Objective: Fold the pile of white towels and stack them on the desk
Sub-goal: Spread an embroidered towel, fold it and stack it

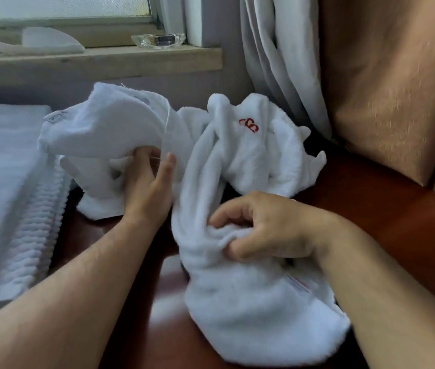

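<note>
A crumpled white towel (240,296) with a red embroidered mark lies across the dark red-brown desk (386,209), running from the back down to the front edge. My right hand (267,227) pinches a fold of it near the middle. A second white towel (104,129) with a small label is lifted at the left, and my left hand (147,187) grips its bunched underside with curled fingers. Both towels are unfolded and touch each other at the back.
A stack of folded white ribbed towels (6,198) sits at the left of the desk. Behind is a wooden windowsill (99,59) with a glass ashtray (159,40) and a white object. Grey curtain (280,62) and a tan drape (392,83) hang at the right.
</note>
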A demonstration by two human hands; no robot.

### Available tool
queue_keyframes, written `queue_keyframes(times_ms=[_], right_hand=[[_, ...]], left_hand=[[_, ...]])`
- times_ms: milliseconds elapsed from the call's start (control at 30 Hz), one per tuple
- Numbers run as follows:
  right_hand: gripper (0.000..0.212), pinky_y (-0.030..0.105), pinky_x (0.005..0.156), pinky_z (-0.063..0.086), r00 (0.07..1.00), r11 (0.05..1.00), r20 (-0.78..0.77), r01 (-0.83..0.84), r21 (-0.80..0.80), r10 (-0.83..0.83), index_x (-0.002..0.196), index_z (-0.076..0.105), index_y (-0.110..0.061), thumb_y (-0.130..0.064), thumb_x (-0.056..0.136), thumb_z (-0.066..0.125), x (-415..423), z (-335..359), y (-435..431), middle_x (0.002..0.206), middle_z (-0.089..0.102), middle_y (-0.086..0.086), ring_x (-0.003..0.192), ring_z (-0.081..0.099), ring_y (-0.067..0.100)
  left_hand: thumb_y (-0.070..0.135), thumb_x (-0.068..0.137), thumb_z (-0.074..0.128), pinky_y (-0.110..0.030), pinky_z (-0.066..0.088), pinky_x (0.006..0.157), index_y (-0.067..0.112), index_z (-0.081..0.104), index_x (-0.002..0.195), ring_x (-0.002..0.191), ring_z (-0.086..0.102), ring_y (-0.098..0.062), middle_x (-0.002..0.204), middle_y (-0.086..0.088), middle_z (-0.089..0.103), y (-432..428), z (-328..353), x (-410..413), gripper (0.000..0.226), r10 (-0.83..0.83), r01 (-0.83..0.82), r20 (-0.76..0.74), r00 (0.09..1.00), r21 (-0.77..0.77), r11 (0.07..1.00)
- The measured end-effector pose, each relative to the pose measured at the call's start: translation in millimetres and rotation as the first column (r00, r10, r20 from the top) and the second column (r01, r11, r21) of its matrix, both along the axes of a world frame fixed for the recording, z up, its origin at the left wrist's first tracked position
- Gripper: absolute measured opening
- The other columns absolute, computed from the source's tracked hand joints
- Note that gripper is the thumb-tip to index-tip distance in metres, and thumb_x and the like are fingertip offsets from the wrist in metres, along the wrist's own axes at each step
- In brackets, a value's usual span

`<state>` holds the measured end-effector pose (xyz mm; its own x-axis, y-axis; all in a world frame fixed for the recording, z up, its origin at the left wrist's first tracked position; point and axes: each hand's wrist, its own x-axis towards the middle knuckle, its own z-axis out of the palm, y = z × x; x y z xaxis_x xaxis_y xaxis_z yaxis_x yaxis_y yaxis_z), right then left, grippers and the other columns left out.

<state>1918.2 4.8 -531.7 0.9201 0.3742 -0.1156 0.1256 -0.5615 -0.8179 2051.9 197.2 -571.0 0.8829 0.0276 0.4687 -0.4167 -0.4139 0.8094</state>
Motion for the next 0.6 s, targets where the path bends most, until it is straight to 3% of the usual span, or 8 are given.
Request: queue_keyframes(times_ms=[100,200,300,333,433,500,567,600], right_hand=[[0.037,0.028,0.089,0.054,0.990,0.986,-0.122,-0.056,0.156,0.076,0.110,0.075,-0.035,-0.054,0.079,0.077,-5,6,-9,0.111,0.075,-0.009,0.105,0.070,0.008],[0.056,0.026,0.064,0.053,0.969,0.958,-0.026,0.247,0.146,-0.246,0.100,0.075,-0.036,-0.083,0.073,0.060,2,3,-11,0.097,0.076,-0.009,0.079,0.072,0.009],[0.012,0.016,0.048,0.048,0.886,0.886,0.050,0.455,0.090,-0.461,0.089,0.065,-0.046,-0.055,0.095,0.060,11,-7,-15,0.088,0.074,-0.016,0.065,0.072,0.006],[0.009,0.015,0.047,0.049,0.883,0.882,0.038,0.464,0.077,-0.468,0.092,0.064,-0.048,-0.045,0.098,0.059,13,-10,-17,0.086,0.072,-0.018,0.064,0.072,0.006],[0.037,0.021,0.051,0.054,0.868,0.852,-0.068,0.496,0.165,-0.492,0.134,0.060,-0.037,-0.025,0.099,0.057,21,-19,-21,0.090,0.066,-0.023,0.073,0.075,0.008],[0.053,0.031,0.054,0.053,0.799,0.740,-0.174,0.600,0.304,-0.576,0.150,0.046,-0.026,-0.017,0.098,0.054,27,-25,-25,0.082,0.070,-0.012,0.086,0.077,0.025],[0.053,0.033,0.055,0.053,0.672,0.568,-0.213,0.724,0.390,-0.710,0.148,0.048,-0.020,-0.011,0.096,0.049,31,-24,-34,0.082,0.074,0.003,0.084,0.076,0.030],[0.047,0.031,0.052,0.053,0.621,0.508,-0.204,0.755,0.414,-0.757,0.141,0.055,-0.018,-0.008,0.095,0.047,32,-23,-39,0.088,0.074,0.011,0.079,0.076,0.025]], left_hand=[[0.062,0.086,0.034,-0.042,0.046,0.094,0.019,0.065,0.101,0.105,0.061,-0.025,0.103,0.000,0.069,1,0,0,0.056,-0.065,0.060,0.058,0.996,0.094,0.994],[0.066,0.080,0.039,-0.043,0.047,0.089,0.029,0.048,0.091,0.095,0.057,-0.022,0.094,0.002,0.060,-1,3,-8,0.040,-0.002,0.000,-0.024,1.000,-0.102,0.995],[0.056,0.084,0.040,-0.049,0.043,0.090,0.016,0.043,0.091,0.096,0.052,-0.029,0.095,-0.010,0.053,0,3,-28,0.041,0.156,-0.144,0.077,0.985,-0.137,0.980],[0.051,0.088,0.039,-0.047,0.044,0.086,0.013,0.045,0.088,0.091,0.052,-0.027,0.091,-0.011,0.054,-1,6,-39,0.039,0.136,-0.116,0.144,0.980,-0.138,0.984],[0.042,0.097,0.041,-0.036,0.043,0.066,0.014,0.054,0.073,0.067,0.052,-0.012,0.070,0.000,0.057,-14,25,-65,0.039,-0.138,0.153,0.254,0.957,-0.042,0.987],[0.047,0.094,0.049,-0.025,0.042,0.070,0.023,0.062,0.087,0.076,0.054,-0.005,0.087,0.008,0.064,-29,36,-61,0.029,-0.127,0.102,0.157,0.979,0.159,0.982],[0.050,0.087,0.060,-0.029,0.048,0.083,0.021,0.062,0.111,0.094,0.059,-0.010,0.108,0.006,0.065,-40,44,-50,0.037,-0.066,0.117,-0.153,0.986,0.349,0.930],[0.048,0.084,0.063,-0.035,0.052,0.084,0.020,0.061,0.114,0.096,0.064,-0.017,0.107,0.002,0.067,-44,45,-46,0.041,-0.068,0.198,-0.290,0.955,0.446,0.873]])
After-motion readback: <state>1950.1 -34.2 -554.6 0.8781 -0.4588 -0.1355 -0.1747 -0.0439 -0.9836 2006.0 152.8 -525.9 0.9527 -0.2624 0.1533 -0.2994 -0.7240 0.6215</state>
